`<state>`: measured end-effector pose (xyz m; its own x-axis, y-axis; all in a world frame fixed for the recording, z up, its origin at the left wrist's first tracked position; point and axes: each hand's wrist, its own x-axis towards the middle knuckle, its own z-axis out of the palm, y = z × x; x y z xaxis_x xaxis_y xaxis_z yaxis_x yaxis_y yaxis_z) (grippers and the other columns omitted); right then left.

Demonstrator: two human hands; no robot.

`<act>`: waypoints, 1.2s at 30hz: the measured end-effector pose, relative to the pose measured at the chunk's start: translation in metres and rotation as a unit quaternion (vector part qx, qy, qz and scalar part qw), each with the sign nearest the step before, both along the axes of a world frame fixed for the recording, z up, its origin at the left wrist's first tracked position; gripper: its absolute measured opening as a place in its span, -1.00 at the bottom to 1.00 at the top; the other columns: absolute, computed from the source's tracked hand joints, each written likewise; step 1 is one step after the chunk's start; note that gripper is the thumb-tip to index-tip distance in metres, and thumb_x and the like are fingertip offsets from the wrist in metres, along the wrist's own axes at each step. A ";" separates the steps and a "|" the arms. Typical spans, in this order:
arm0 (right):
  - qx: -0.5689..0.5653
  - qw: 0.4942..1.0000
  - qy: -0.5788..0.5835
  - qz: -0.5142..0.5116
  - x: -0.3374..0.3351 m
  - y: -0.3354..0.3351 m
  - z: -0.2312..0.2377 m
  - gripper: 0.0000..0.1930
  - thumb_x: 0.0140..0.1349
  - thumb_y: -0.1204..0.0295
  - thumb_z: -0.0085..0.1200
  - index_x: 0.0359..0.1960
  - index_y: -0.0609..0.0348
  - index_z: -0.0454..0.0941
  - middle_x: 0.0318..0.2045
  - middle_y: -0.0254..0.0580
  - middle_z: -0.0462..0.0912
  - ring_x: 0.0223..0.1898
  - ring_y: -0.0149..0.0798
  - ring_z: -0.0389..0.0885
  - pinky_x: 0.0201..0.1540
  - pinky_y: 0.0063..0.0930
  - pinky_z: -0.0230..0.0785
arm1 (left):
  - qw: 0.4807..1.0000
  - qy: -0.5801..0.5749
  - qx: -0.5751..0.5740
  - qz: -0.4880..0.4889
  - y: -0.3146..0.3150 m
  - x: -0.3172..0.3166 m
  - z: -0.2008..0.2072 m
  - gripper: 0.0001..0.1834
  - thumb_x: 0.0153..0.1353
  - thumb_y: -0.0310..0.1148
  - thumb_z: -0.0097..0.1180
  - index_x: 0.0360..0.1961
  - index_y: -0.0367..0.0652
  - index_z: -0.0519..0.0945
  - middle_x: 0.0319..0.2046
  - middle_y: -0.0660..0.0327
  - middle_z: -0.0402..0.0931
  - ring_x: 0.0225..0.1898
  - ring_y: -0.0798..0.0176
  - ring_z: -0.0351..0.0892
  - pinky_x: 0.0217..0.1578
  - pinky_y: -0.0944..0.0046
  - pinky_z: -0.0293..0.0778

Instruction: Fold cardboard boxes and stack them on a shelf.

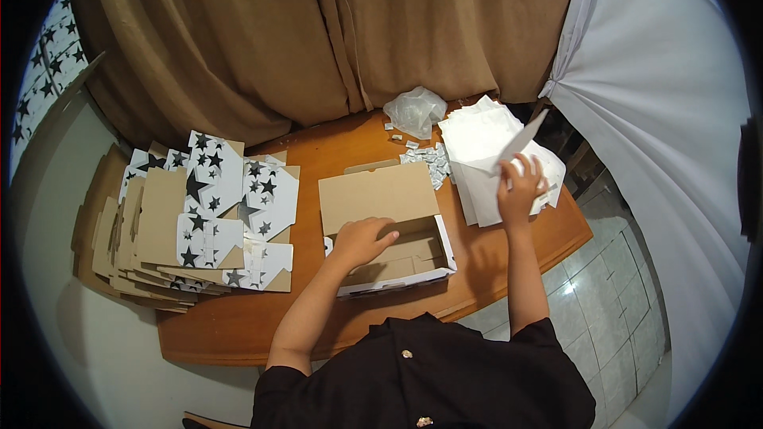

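Evidently the cardboard carton [417, 250] on the wooden table [230, 330] is folded up, its lid [381, 195] laid back. The left hand [362, 244] curls over its edge, grip unclear; the right hand [522, 183] pinches a white paper sheet [524, 137] above the paper stack [477, 135]. Star-printed box blanks [214, 171] remain unassembled.

One left hand [362, 243], one right hand [522, 184], one open box [380, 192] and one plastic bag [415, 111] show. Sachets [435, 157], flattened cartons [213, 179] and paper sheets [475, 192] overlap beyond counting.

Both forearms [528, 274] reach forward, well apart.
Left hand [364, 243] angles inward, thumb pointing right; right hand [521, 184] stretches farther out, fingers bent, pinching.
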<state>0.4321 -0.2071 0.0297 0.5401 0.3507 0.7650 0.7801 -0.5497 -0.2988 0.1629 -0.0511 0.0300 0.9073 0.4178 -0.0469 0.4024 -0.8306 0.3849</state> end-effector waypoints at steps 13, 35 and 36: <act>-0.144 0.859 -0.235 0.431 -0.121 0.020 0.011 -0.84 0.03 0.32 0.01 -0.36 -0.37 0.54 -0.05 -0.56 0.48 0.14 -0.40 0.30 0.17 -0.04 -0.29 | 0.917 -0.323 -0.190 0.136 0.019 0.002 0.050 -0.50 0.15 -0.03 0.09 -0.08 -0.24 0.50 -0.28 0.10 0.52 -0.29 0.31 0.49 -0.27 0.33 0.44; -0.150 0.924 0.097 0.340 -0.179 0.030 -0.047 -0.24 -0.29 0.37 0.29 0.12 -0.25 0.34 0.13 -0.21 0.26 0.23 -0.10 0.10 0.12 0.22 -0.29 | 0.513 -0.510 -0.563 0.401 -0.021 -0.061 -0.052 -0.70 0.24 -0.21 0.05 -0.08 -0.09 0.38 -0.29 0.26 0.47 -0.44 0.36 0.51 -0.48 0.37 0.51; -0.150 0.923 0.099 0.340 -0.177 0.031 -0.051 -0.24 -0.29 0.37 0.29 0.12 -0.25 0.34 0.13 -0.21 0.26 0.23 -0.10 0.10 0.12 0.22 -0.29 | 0.513 -0.508 -0.563 0.402 -0.025 -0.065 -0.053 -0.70 0.24 -0.21 0.05 -0.08 -0.09 0.38 -0.29 0.26 0.47 -0.44 0.36 0.51 -0.48 0.37 0.51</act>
